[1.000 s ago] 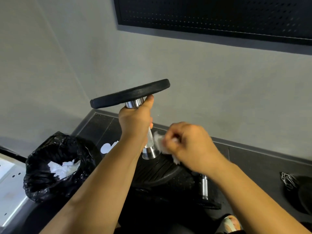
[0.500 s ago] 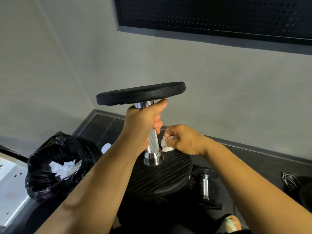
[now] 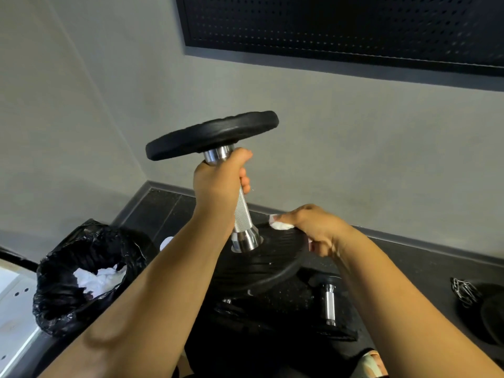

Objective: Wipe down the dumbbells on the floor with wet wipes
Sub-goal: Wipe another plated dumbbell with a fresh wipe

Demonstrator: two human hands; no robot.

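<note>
Left of the dumbbell [image 3: 241,214], a black bin bag [image 3: 62,296] gapes open, likely ready for used wipes. The left hand [image 3: 219,184] curls tight round the dumbbell's handle [image 3: 240,204] just under its top plate [image 3: 212,135], standing it upright, seemingly so the bottom plate [image 3: 272,259] faces up. Right of the handle, the right hand [image 3: 316,230] pinches a wet wipe [image 3: 281,225] flat on that plate's far edge; the near rim lies unobstructed.

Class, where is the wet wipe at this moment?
In the head view, right of centre: the right hand holds the wet wipe against the dumbbell's lower plate.
</note>
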